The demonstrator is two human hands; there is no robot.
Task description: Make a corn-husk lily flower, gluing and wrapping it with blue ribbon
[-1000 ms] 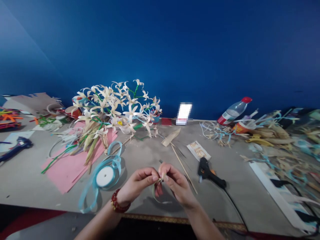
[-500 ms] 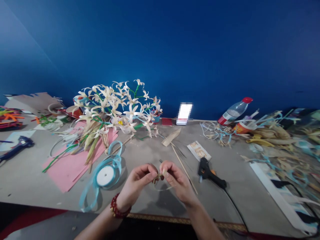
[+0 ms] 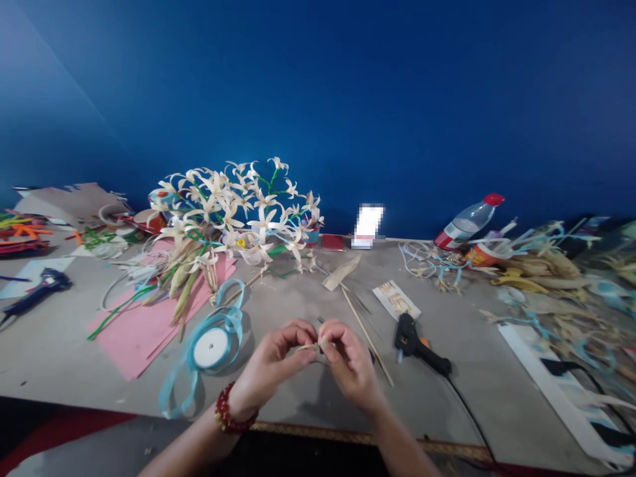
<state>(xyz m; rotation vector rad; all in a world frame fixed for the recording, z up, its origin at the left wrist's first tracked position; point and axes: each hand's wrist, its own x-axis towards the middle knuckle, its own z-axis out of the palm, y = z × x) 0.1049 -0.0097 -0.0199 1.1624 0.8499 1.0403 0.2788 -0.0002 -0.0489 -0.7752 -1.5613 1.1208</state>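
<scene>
Head cam, only 1 view. My L hand (image 3: 278, 358) and R hand (image 3: 350, 361) are up over the near edge of the table (image 3: 278, 404), fingertips almost meeting. L thumb & index pinch a thin pale strip (image 3: 307, 346); R thumb & index nip its other end, approx. mid-table, right in front of me. Both grips are closed on it. A small dark tip pokes up by my R fingertips; can't tell what it belongs to, fingers hide most of it.

Progress, as I judge it: lots done. Back L there's a big bunch of white flowers (image 3: 267, 225), many on green stems, petals spread. The bit in my fingers looks unfinished: no open petals on it that I can see, & I can't tell if anything's fastened yet. Count of what's left: can't tell.

Spare stuff isn't used up: a flat husk (image 3: 342, 273) w/ a stick (image 3: 368, 338) just beyond my R hand, pink paper (image 3: 119, 351) on the L w/ more dry pieces lying on it, blue ribbon (image 3: 179, 391) loose off its spool (image 3: 209, 349). Black glue gun (image 3: 422, 344) lies on its side, R of my R hand, touching neither hand; packet (image 3: 396, 299) just behind it.
</scene>
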